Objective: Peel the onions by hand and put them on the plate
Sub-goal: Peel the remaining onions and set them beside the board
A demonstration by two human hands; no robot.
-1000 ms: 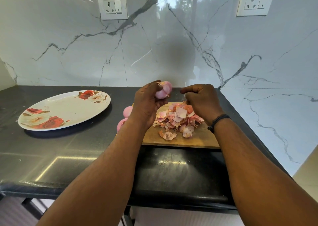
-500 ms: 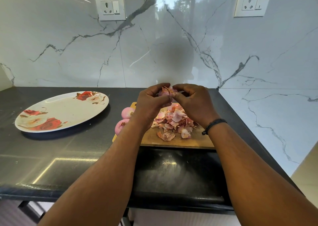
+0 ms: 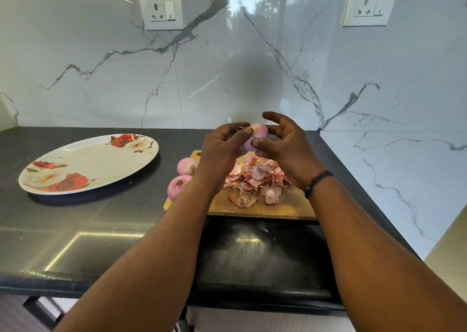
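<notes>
A pink onion (image 3: pixel 257 136) is held up above the wooden cutting board (image 3: pixel 283 205) between both hands. My left hand (image 3: pixel 221 152) grips its left side, the thumb on a flap of dry skin at the top. My right hand (image 3: pixel 285 147) holds its right side with the thumb pressed on the front and the fingers curved round the back. Two more pink onions (image 3: pixel 186 166) (image 3: pixel 178 186) lie at the board's left edge. A pile of peeled skins (image 3: pixel 257 177) covers the board's middle. The floral plate (image 3: pixel 83 165) sits empty to the left.
The black counter (image 3: pixel 101 225) ends at a front edge near me and at a marble wall behind and to the right. Two wall sockets (image 3: pixel 161 9) (image 3: pixel 370 4) are mounted high on the wall.
My right hand came from beside the onion onto it, and both hands now hold it. The onion has turned, showing more smooth pink surface.
</notes>
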